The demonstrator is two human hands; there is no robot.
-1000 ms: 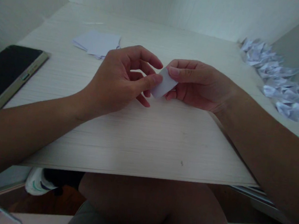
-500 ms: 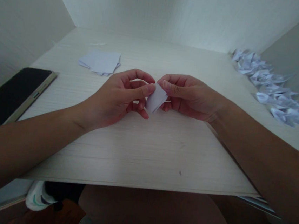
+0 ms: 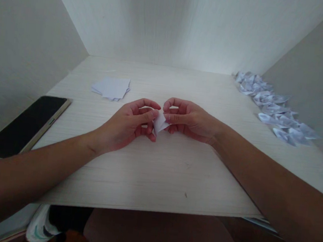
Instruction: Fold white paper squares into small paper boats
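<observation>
A small folded piece of white paper (image 3: 159, 123) is pinched between both hands just above the middle of the pale wooden desk (image 3: 157, 166). My left hand (image 3: 131, 123) grips its left side with thumb and curled fingers. My right hand (image 3: 190, 119) grips its right side, thumb on top, fingers curled beneath. The two hands nearly touch, and most of the paper is hidden between the fingertips.
A small stack of white paper squares (image 3: 111, 88) lies at the back left. A dark phone or tablet (image 3: 25, 126) rests at the left edge. Several folded paper pieces (image 3: 275, 111) run along the right wall. Walls enclose the desk on three sides.
The view has tilted up and my hands sit lower and farther from me. They have drawn closer together and the paper shows less, folded smaller between the fingertips.
</observation>
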